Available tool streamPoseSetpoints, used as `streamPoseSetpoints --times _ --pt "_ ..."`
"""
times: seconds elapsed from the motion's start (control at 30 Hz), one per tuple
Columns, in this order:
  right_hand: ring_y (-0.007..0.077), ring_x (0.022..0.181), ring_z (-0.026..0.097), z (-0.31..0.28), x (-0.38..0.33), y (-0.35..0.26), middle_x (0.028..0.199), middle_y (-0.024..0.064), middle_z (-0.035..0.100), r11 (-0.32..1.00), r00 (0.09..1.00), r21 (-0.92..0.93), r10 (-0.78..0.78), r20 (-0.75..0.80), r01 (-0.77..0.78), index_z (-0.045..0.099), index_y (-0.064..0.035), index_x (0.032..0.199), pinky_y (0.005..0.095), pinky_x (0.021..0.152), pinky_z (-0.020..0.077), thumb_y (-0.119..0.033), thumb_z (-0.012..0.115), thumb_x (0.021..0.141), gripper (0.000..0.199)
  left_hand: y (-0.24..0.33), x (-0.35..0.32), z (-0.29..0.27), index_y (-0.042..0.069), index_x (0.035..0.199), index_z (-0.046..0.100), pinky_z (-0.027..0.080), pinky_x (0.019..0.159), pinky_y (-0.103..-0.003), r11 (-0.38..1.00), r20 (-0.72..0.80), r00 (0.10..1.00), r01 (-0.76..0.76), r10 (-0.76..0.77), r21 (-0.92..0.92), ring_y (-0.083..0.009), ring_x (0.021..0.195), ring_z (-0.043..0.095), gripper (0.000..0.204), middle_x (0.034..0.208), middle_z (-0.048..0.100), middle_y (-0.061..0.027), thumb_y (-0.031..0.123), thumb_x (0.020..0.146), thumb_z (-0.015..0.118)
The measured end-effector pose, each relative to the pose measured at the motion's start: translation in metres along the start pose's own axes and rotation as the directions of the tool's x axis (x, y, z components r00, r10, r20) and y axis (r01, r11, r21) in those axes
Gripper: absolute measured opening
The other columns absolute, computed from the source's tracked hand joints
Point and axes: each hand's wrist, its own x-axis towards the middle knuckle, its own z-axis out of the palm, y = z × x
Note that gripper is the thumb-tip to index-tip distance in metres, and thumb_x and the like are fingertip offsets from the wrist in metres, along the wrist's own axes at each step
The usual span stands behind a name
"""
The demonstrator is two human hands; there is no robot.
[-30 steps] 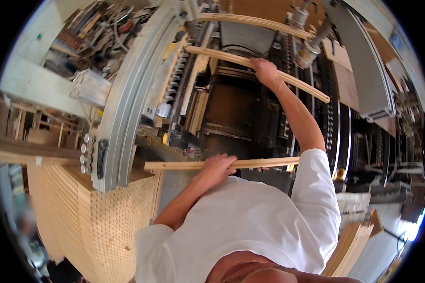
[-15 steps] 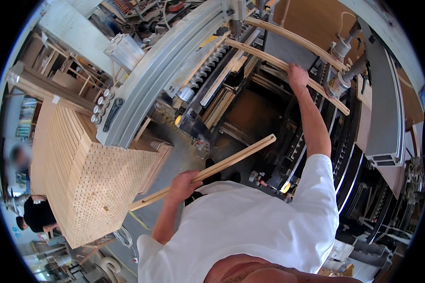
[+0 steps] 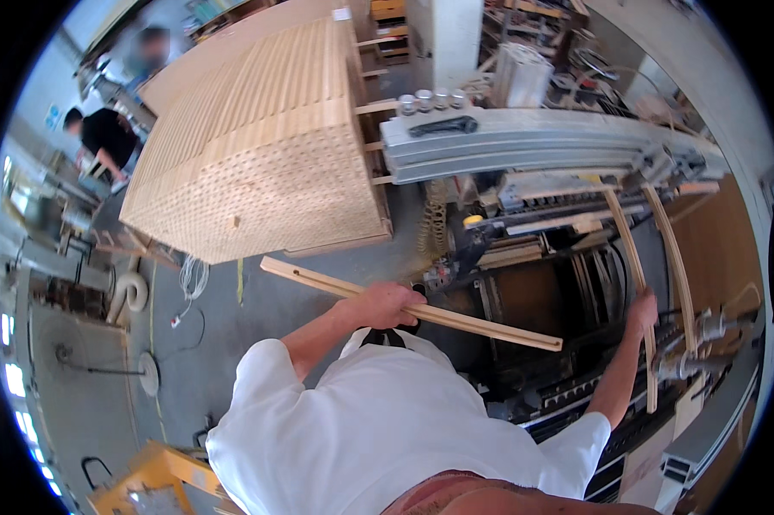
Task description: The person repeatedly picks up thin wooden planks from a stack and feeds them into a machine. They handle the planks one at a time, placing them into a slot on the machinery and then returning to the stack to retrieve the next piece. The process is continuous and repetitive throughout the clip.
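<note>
My left hand [image 3: 383, 305] is closed round the middle of a long wooden strip [image 3: 490, 327], which it carries in the air in front of my body. The strip has a groove along it and a small hole near its left end. At the right, my right hand [image 3: 642, 311] is wrapped round another wooden strip [image 3: 626, 236] that lies across the machine [image 3: 524, 292]. Beyond that one, a further wooden strip [image 3: 672, 249] spans the machine beside the metal clamping cylinders [image 3: 711, 329].
A large stack of wooden strips [image 3: 275, 197] stands at the far left. The machine's aluminium beam [image 3: 524, 142] carries a black wrench [image 3: 443, 126]. A person in black [image 3: 108, 139] bends down at the far left. A yellow frame [image 3: 159, 476] stands at the lower left.
My view has swung left, bringing the stack toward the middle. The left hand's strip now slants down to the right. My right hand keeps its grip on the strip across the machine.
</note>
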Motion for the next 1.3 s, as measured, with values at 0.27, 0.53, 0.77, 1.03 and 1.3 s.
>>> streamPoseSetpoints --times 0.27,0.53,0.77,1.03,1.3 --pt "0.0395 0.104 0.064 -0.026 0.003 -0.015 0.113 0.0184 0.067 0.996 0.992 -0.047 0.086 0.095 -0.082 0.064 -0.0068 0.12 0.0514 0.085 0.052 -0.034 0.058 0.094 0.038 -0.012 -0.121 -0.089 0.007 0.121 0.067 0.051 0.084 -0.037 0.956 -0.261 0.949 0.103 -0.176 -0.274 -0.0272 0.098 0.066 0.043 0.107 0.069 -0.0127 0.021 0.081 0.078" --pt "0.0401 0.109 0.063 -0.041 -0.006 -0.052 0.118 0.0229 0.066 0.964 0.943 0.265 0.123 -0.308 -0.039 0.061 -0.0056 0.13 0.0512 0.089 0.0505 -0.041 0.06 0.095 0.05 -0.097 -0.249 -0.19 0.002 0.118 0.068 0.05 0.077 -0.028 0.814 -0.616 0.67 -0.032 -0.413 -0.581 -0.0116 0.084 0.059 0.04 0.092 0.067 -0.0015 0.022 0.085 0.079" --pt "0.0192 0.094 0.066 -0.09 -0.111 -0.232 0.105 0.0139 0.07 0.501 0.978 0.849 0.024 -0.207 0.167 0.062 0.0052 0.122 0.0317 0.082 0.0519 -0.02 0.064 0.096 0.036 -0.239 -0.27 -0.335 -0.004 0.108 0.071 0.051 0.069 -0.03 0.852 -0.787 0.336 0.117 -0.518 -0.511 -0.013 0.073 0.061 0.05 0.083 0.068 -0.0054 0.042 0.092 0.065" --pt "0.014 0.082 0.062 -0.094 -0.268 -0.363 0.093 0.009 0.068 0.491 0.995 0.867 -0.091 -0.047 0.086 0.064 0.0066 0.118 0.0271 0.076 0.0507 -0.009 0.065 0.093 0.03 -0.43 -0.194 -0.476 -0.01 0.1 0.071 0.054 0.082 -0.039 0.744 -0.764 0.305 0.587 -0.568 -0.319 -0.0322 0.095 0.071 0.064 0.096 0.071 -0.0273 0.051 0.078 0.067" --pt "0.0153 0.078 0.067 -0.112 -0.374 -0.361 0.086 0.0095 0.071 0.636 0.986 0.754 0.071 0.154 -0.163 0.066 0.0059 0.115 0.0282 0.074 0.0524 -0.014 0.066 0.091 0.031 -0.457 -0.11 -0.507 -0.012 0.095 0.071 0.056 0.08 -0.043 0.731 -0.848 0.332 0.676 -0.414 -0.092 -0.0377 0.094 0.071 0.058 0.095 0.069 -0.0322 0.043 0.08 0.061"
